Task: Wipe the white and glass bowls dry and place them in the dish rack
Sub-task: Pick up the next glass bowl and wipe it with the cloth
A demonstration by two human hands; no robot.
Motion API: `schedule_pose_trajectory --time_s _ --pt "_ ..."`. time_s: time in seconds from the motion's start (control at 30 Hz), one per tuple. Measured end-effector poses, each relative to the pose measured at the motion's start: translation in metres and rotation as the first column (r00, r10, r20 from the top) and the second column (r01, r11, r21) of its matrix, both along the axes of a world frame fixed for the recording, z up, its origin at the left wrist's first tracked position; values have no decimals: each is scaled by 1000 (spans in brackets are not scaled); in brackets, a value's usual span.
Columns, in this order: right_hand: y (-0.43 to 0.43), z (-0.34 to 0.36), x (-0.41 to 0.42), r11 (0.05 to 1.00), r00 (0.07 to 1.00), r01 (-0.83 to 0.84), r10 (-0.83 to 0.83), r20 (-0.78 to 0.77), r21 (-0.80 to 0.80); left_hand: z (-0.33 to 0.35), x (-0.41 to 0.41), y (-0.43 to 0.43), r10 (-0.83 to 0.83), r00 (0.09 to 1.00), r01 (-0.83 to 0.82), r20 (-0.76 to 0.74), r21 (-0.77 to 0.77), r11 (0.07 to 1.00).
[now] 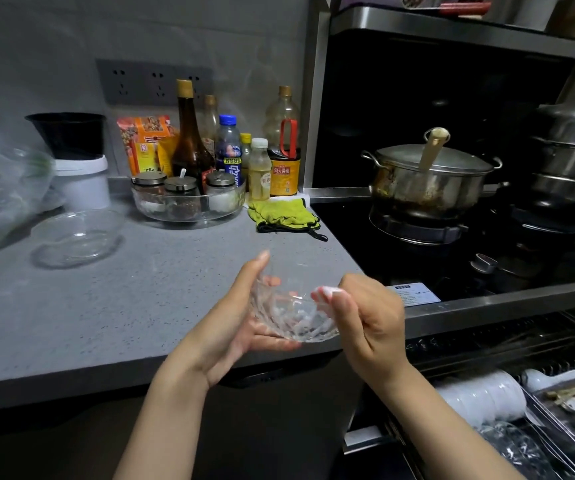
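Cut-glass bowl sits above the counter edge: left hand cups its underside for support, right hand pinches the rim (wiping or turning, unclear). Dish rack waits lower right.

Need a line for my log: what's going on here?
A person holds a faceted bowl over the counter edge: the left hand cups it, the right hand pinches its rim. A plain glass bowl sits on the counter, not yet racked. White bowls already stand in the rack.
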State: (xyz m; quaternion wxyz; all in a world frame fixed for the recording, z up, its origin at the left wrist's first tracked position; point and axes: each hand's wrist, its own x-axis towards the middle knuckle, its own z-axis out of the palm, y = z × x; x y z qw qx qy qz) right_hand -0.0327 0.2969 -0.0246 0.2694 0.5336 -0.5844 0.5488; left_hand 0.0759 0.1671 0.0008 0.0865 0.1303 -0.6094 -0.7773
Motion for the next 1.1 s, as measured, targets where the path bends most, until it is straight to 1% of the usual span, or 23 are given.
schedule_pose_trajectory --time_s 0.07,0.13,0.17,0.2,0.23,0.3,0.33,0.37,0.4,0.5,0.53,0.63,0.7,0.77,0.83,0.9,0.97,1.0,1.07,1.1 --pt "6 1 -5 997 1000 3 -1 -18 76 -8 -2 -3 16 999 -12 -44 91 996" --pt "10 5 -8 984 997 -27 14 75 173 -17 -5 -3 48 996 -37 -75 141 989" --pt "12 8 -9 966 994 -35 6 112 255 -20 -7 0 72 993 -59 -91 141 988" --pt "12 11 -9 931 993 -26 -17 116 364 -22 -8 4 111 988 -97 -110 133 986" --pt "12 14 -7 872 996 14 -54 67 489 -24 -9 9 160 979 -144 -126 123 982" --pt "13 15 -4 702 987 160 -95 -132 694 -27 -12 17 240 959 -232 -154 69 970" --pt "14 14 -2 632 973 221 -92 -212 743 -30 -14 19 263 950 -261 -167 39 965" --pt "16 13 1 594 962 259 -84 -261 762 -33 -15 20 279 942 -281 -184 18 960" --pt "19 13 3 585 951 283 -69 -300 760 -34 -15 20 296 934 -300 -200 10 954" --pt "30 17 3 610 907 330 8 -422 720 -39 -16 20 364 895 -368 -257 35 929" --pt "34 17 1 605 894 339 32 -447 721 -39 -16 19 387 880 -391 -275 44 919" --pt "40 6 2 549 845 421 52 -533 722 -40 -16 21 442 837 -446 -323 65 893" --pt "37 -6 9 528 817 480 22 -576 701 -40 -18 24 464 817 -484 -342 30 875" --pt "32 -16 20 564 817 479 -6 -577 673 -41 -21 29 500 790 -532 -353 9 847" --pt "25 -24 31 603 845 438 -21 -535 667 -42 -23 33 518 773 -554 -366 6 832" --pt "18 -30 36 661 865 392 -28 -501 640 -42 -23 32 520 773 -557 -362 3 830" --pt "15 -32 30 713 870 347 -1 -494 609 -42 -19 25 495 789 -540 -364 -26 841" --pt "16 -31 22 721 844 361 18 -536 592 -41 -16 20 470 804 -518 -364 -42 854" --pt "22 -28 2 711 741 462 19 -671 530 -40 -11 10 407 842 -463 -354 -87 882" --pt "25 -25 -5 697 703 504 12 -711 509 -39 -9 8 375 860 -433 -346 -105 895"
